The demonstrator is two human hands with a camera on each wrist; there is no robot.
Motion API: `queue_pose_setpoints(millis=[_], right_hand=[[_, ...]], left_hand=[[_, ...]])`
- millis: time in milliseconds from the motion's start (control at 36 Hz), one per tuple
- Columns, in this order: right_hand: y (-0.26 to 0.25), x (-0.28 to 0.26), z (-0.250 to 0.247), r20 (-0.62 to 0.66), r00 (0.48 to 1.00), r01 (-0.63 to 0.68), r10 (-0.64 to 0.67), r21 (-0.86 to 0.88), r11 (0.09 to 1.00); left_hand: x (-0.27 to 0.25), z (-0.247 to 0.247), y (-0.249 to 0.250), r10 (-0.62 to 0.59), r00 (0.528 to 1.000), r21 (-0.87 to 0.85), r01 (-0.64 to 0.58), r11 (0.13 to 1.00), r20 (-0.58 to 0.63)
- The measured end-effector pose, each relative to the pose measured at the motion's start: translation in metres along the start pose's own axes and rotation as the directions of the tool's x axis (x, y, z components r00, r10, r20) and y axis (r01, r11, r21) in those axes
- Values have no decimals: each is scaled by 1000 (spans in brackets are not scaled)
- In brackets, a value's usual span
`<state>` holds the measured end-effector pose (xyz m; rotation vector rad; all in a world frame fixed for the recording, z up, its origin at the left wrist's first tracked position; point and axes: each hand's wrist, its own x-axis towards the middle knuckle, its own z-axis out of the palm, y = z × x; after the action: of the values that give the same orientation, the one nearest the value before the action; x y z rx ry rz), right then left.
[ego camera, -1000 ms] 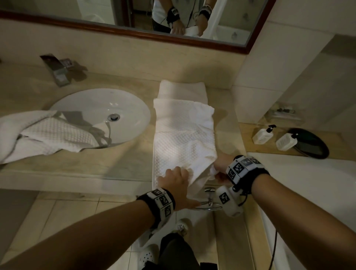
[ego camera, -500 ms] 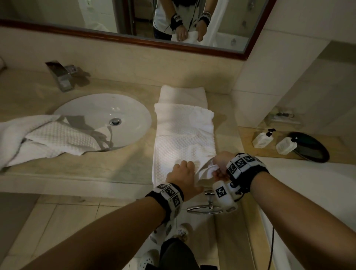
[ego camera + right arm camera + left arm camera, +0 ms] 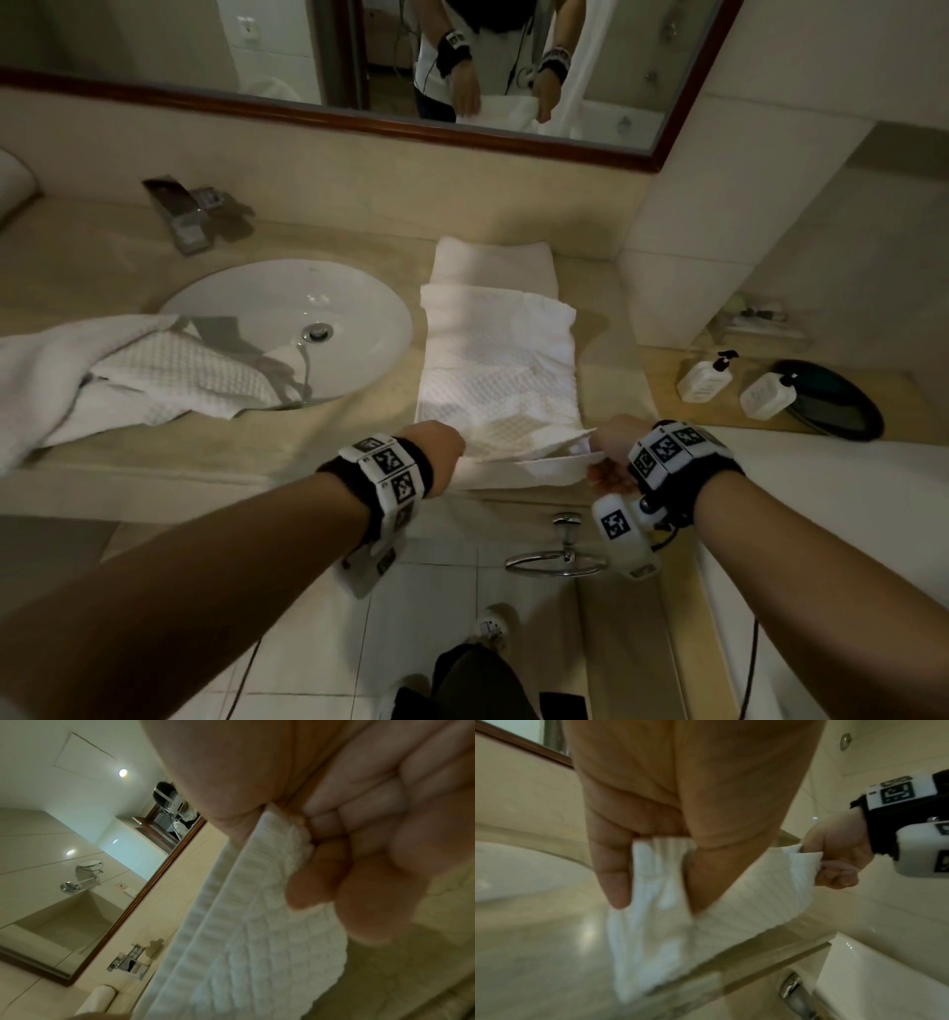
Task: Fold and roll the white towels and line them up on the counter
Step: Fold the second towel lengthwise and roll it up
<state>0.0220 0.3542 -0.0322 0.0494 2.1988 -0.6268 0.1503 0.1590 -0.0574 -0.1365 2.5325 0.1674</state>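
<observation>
Beige marble tabletop (image 3: 318, 437): both hands, left (image 3: 439, 455) and right (image 3: 611, 452), pinch the white waffle-weave towel's (image 3: 498, 360) near-edge corners; keep them level and taut, rolling evenly away.

Both arms reach forward, left hand (image 3: 440, 456) and right hand (image 3: 611, 452) level, fingers curled in pinching grips.

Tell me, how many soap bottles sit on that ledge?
2: one bottle stands nearer the wall, the other bottle beside the dark tray. None seems hidden.

Dim, warm head view, lines bowed at the edges; left wrist view smeared by motion blur; ceiling spotlights (image 3: 123, 772) glare in the right wrist view.
</observation>
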Motion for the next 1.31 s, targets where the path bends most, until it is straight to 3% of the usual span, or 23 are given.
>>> queue_pose_setpoints(millis=[111,194,278,361,417,500,528,611,694,778,833,889,972,1056,1167,1250,1306], right_hand=[[3,1,-2,-26,999,-30,28,-99,995],[4,0,-5,-134,984,81,-120,-264,961],[0,-8,-2,-153,897,254,-414,-588,768],[-11,-18,17,-2,811,456,-585,-625,634],[-14,-19,36,59,808,448,-586,-707,547],[-8,-11,59,22,779,322,-627,-872,369],[-5,-8,60,-1,769,293,-640,-888,354],[1,-4,52,12,808,338,-590,-829,445],[3,-7,44,50,783,396,-620,-808,436],[6,-9,46,92,764,398,-638,-846,355],[8,-12,44,117,790,431,-602,-803,410],[10,-15,42,144,817,454,-558,-758,469],[6,-19,41,178,839,454,-513,-750,481],[2,-14,42,217,852,458,-476,-750,477],[8,-7,44,232,859,461,-457,-738,492],[14,-7,35,232,866,476,-443,-655,587],[19,-5,25,242,886,463,-396,-525,714]], left_hand=[[-6,-5,-13,31,999,-55,-30,998,13],[-12,-4,-20,65,998,-135,-67,989,-24],[-13,-1,-24,94,995,-170,-100,980,-43],[-10,-6,-23,103,991,-223,-119,968,-83],[-9,-10,-22,118,987,-289,-146,946,-112],[-10,-16,-24,131,982,-435,-177,883,-133],[-12,-19,-27,133,982,-470,-181,864,-134],[-16,-27,-40,157,987,-415,-160,896,-42],[-16,-33,-45,219,976,-165,-212,963,22],[-13,-40,-41,194,969,-54,-188,981,152],[-11,-40,-38,158,966,-5,-161,987,204],[-10,-35,-35,90,980,83,-106,991,178],[-8,-31,-23,45,987,149,-68,986,153],[-7,-29,-6,121,960,73,-144,987,251],[-9,-13,20,232,967,22,-235,972,103],[-7,-5,24,184,979,-63,-179,982,92],[-5,-8,19,175,982,-154,-164,974,67]])
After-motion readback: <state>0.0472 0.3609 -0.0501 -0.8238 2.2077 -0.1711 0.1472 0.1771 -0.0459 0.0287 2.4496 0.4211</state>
